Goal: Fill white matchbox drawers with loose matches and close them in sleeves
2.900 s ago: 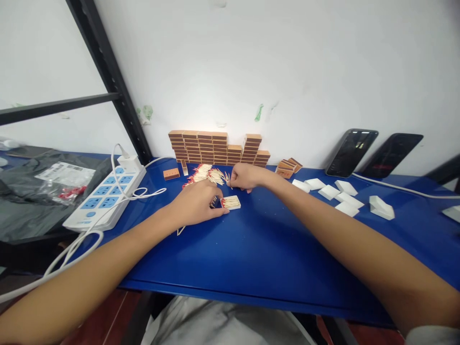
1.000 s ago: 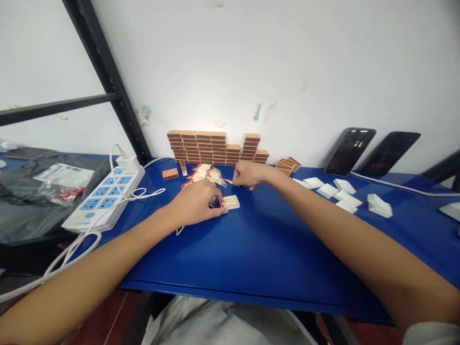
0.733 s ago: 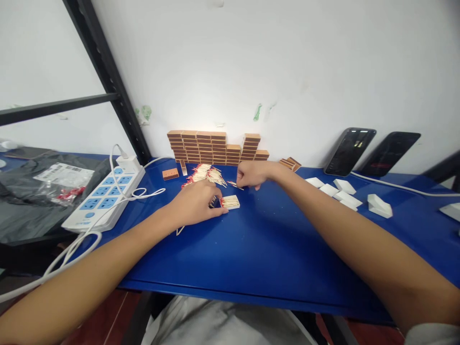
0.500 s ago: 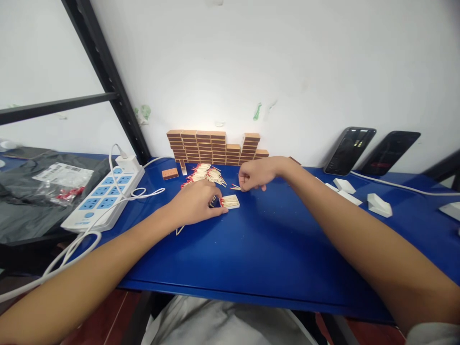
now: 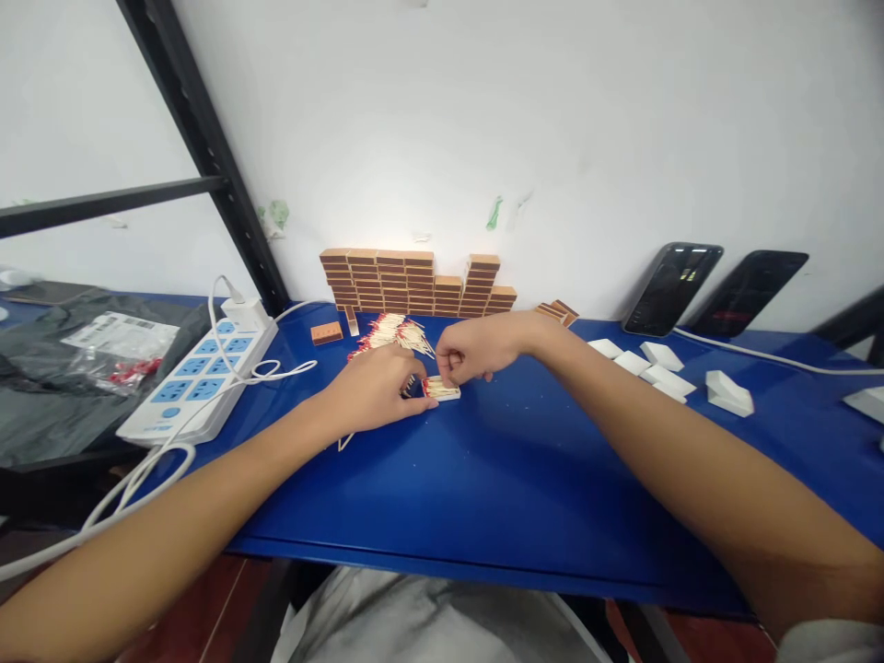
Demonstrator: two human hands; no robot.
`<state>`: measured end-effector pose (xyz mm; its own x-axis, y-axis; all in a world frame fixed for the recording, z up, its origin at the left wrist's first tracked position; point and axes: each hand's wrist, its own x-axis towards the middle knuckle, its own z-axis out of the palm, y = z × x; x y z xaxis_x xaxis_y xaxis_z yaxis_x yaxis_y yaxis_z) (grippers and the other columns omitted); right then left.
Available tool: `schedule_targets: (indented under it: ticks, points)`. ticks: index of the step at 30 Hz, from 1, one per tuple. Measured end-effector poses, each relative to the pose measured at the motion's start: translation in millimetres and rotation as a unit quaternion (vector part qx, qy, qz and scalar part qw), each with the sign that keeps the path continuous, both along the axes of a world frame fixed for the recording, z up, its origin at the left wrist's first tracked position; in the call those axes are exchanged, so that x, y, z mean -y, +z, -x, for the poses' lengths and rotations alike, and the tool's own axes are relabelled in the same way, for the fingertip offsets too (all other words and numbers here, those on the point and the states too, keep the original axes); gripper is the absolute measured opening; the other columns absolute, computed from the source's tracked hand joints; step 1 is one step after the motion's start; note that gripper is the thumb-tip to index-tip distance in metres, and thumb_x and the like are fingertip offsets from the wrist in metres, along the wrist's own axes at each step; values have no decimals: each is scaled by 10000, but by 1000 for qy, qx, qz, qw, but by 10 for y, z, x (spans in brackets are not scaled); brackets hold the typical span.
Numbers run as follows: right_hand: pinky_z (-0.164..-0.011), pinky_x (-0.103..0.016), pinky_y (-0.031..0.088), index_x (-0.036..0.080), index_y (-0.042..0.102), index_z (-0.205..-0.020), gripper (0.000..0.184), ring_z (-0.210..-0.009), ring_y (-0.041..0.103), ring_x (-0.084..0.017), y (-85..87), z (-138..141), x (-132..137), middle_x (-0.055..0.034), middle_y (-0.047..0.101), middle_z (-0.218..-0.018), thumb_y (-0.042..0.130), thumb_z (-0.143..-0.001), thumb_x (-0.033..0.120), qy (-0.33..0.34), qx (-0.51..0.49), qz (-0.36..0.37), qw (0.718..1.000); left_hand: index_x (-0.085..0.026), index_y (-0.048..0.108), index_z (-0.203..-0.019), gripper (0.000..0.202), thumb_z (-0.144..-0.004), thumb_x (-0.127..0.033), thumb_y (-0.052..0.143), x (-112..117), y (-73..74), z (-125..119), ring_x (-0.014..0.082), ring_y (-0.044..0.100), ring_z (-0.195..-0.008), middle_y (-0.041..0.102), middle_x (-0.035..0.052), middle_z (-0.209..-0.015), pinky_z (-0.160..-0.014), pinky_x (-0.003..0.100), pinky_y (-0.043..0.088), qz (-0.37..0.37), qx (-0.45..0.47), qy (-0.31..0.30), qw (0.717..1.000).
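Matches line the tray the left hand clasps; the right hand bunches fingers over it (gripping what, I can't tell). Stacked boxes look done; a loose pile isn't.

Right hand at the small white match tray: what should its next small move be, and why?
The right hand should probably ease its pinched fingertips open over the white tray, releasing any match between them, though whether one is there is unclear. They are right at the tray's matches, and the thumb of the left hand is at its near left corner.
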<state>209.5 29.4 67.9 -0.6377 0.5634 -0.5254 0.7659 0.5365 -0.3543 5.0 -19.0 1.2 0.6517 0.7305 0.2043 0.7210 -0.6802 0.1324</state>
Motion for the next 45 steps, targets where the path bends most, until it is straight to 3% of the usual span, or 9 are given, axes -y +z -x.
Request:
schedule_targets:
  ticks: [9,15,18,22,26,38,45]
  points:
    - [-567,-256,446,163,705,-986,176,-628,635,-145,35,16,10,-29,705,-853,632,-827,180,13,25,-56,998,-186,769,-1041,319,-904,-473,750,-7,-1,-3,228,664,-889,735,60,-929,-742,332,445,15,7,0,1000]
    - [-559,-255,398,191,704,-941,121,-611,602,-137,80,-235,116,-23,703,-829,635,-841,204,-21,-18,-97,995,-186,773,-1050,318,-902,-466,749,8,-18,-17,211,628,-815,695,37,-830,-715,329,432,27,29,-17,999]
    - [-582,-262,386,205,697,-908,80,-643,571,-144,-85,-430,256,-21,693,-800,649,-863,251,-46,-103,-162,980,-198,777,-1039,296,-906,-462,746,34,-21,-41,205,612,-804,670,26,-803,-735,328,432,33,41,-32,998]
    - [-678,-273,445,190,690,-902,116,-738,596,-160,-467,-592,443,-46,686,-858,607,-920,270,-85,-237,-208,945,-213,777,-1063,318,-918,-492,731,62,-31,-87,192,595,-771,636,14,-771,-739,325,425,38,53,-62,996]
    - [-694,-278,460,187,685,-886,162,-751,602,-156,-736,-623,518,-53,670,-891,607,-954,313,-116,-293,-219,924,-209,774,-1065,336,-913,-506,738,75,-41,-122,188,586,-772,623,11,-768,-745,324,427,40,63,-68,995]
    - [-683,-283,411,188,645,-871,211,-734,570,-151,-809,-580,605,-38,651,-870,573,-1003,336,-116,-278,-216,929,-204,770,-1044,320,-913,-495,747,97,-56,-125,188,582,-794,620,9,-774,-757,325,432,35,68,-84,994]
    - [-702,-286,406,194,657,-906,196,-766,559,-155,-869,-542,603,-32,628,-875,566,-1015,329,-122,-306,-242,913,-206,767,-1026,326,-917,-511,738,86,-63,-113,183,585,-775,625,10,-775,-757,329,437,26,70,-90,993]
